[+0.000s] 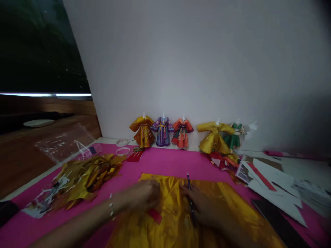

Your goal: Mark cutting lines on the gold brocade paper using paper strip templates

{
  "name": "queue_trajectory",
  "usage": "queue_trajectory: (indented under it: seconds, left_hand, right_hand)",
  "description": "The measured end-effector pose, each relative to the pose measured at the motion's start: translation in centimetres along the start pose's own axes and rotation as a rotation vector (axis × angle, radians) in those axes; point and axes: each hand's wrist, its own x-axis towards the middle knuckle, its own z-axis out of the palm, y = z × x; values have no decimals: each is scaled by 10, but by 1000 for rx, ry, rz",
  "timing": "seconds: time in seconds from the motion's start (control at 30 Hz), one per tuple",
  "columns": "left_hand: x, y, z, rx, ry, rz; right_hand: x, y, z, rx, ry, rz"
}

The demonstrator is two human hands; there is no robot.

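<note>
A wide piece of shiny gold fabric (170,227) lies wrinkled in front of me on the pink table cover. My left hand (148,193), with a beaded bracelet at its wrist, is curled closed over the fabric's left part. Blur hides what its fingers may be pinching. A small red strip (155,216) lies on the gold fabric just below that hand. My right hand (198,201) rests on the fabric with a dark pencil (191,206) between its fingers, the thin end pointing away from me.
Gold scraps (88,175) are heaped at the left, beside clear plastic (67,144) and tape rolls (122,151). Several miniature robes on stands, one purple (162,132), line the wall. White card pieces (274,189) and a black flat object (279,224) lie to the right.
</note>
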Motion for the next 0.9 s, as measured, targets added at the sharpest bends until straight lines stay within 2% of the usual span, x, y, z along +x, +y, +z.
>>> queue_trajectory:
  seconds: [0.13,0.27,0.43,0.5,0.57,0.67,0.73,0.8,0.9]
  left_hand:
    - [-26,16,22,35,45,103]
    - [-36,17,37,22,57,185]
    - [-46,11,46,-15,-90,281]
    - [-50,14,42,-55,-97,319]
    - [-52,23,34,-40,-70,355]
    - [-53,40,21,102,-54,406]
    - [-53,49,20,206,-30,421]
    - [-55,55,28,266,26,405]
    - [-57,58,54,297,95,374]
  right_hand:
    - [-2,0,0,25,-5,28]
    - [-3,3,0,38,-8,30]
    - [4,-11,-16,-63,-61,35]
    - [2,-25,-22,-99,-47,-12]
    - [-6,-41,-20,-115,-25,-74]
    - [-31,-61,-2,-140,-27,-132]
    - [-51,-68,12,-233,-94,-165]
    - [-67,-71,21,-322,-172,-182]
    - [-80,-69,20,-343,-240,-208]
